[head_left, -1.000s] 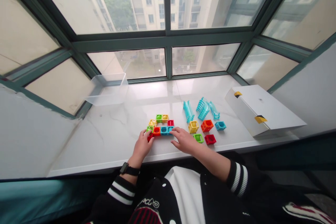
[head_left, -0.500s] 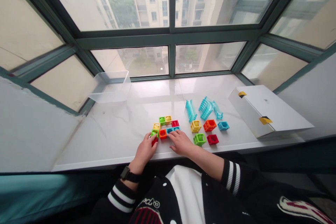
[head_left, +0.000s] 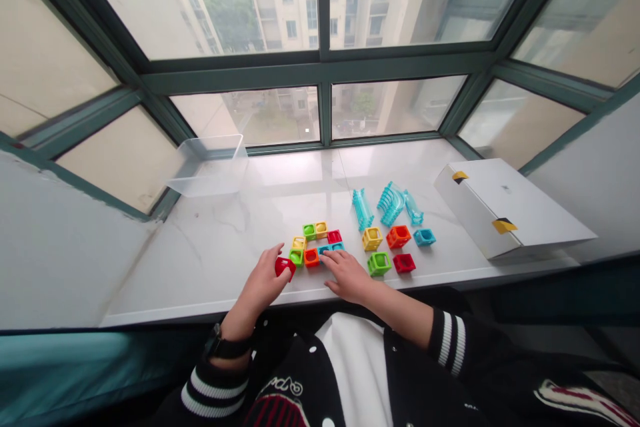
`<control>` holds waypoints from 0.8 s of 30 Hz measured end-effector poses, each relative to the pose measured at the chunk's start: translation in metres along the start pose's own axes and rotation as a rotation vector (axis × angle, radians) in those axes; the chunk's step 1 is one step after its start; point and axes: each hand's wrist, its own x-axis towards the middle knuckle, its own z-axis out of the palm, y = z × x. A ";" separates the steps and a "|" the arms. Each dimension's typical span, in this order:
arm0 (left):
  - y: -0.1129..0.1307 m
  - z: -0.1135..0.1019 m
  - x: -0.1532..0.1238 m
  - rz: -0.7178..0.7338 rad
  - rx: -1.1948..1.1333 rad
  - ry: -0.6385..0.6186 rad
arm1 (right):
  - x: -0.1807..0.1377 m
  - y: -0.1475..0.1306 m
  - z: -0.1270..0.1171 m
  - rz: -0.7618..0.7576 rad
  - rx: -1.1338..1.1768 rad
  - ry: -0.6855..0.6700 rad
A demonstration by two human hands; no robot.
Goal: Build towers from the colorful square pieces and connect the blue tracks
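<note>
A red cube block point(head_left: 285, 268) is in my left hand point(head_left: 264, 280), between the thumb and the fingers, just left of a green block point(head_left: 297, 257) and apart from it. My right hand point(head_left: 347, 275) lies palm down, thumb spread away, its fingertips resting on a blue block point(head_left: 324, 251). These sit in a ring of joined cube blocks, with an orange block point(head_left: 311, 257), a red block point(head_left: 334, 237), yellow blocks point(head_left: 299, 243) and another green block point(head_left: 309, 231). My right fingers partly cover the blue blocks.
Right of the ring stand loose cubes: yellow point(head_left: 371, 239), orange point(head_left: 399, 237), blue point(head_left: 425, 237), green point(head_left: 379, 264) and red point(head_left: 404, 263). Behind them lie clear blue track pieces point(head_left: 391, 203). A clear plastic bin point(head_left: 213, 167) stands back left, a white box point(head_left: 515, 207) right.
My left hand has moved left and lifted the red block away from the green block's near side. My right hand has stayed on the blue block.
</note>
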 end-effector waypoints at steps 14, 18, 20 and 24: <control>0.080 0.031 -0.007 0.225 -1.042 -0.057 | -0.013 -0.023 -0.058 -0.235 0.575 0.494; 0.091 0.031 -0.007 0.241 -1.056 -0.103 | -0.018 -0.018 -0.063 -0.228 0.475 0.570; 0.094 0.030 -0.006 0.239 -1.038 -0.104 | -0.020 -0.016 -0.066 -0.237 0.434 0.572; 0.096 0.032 -0.005 0.235 -0.967 -0.070 | -0.023 -0.013 -0.075 -0.251 0.405 0.511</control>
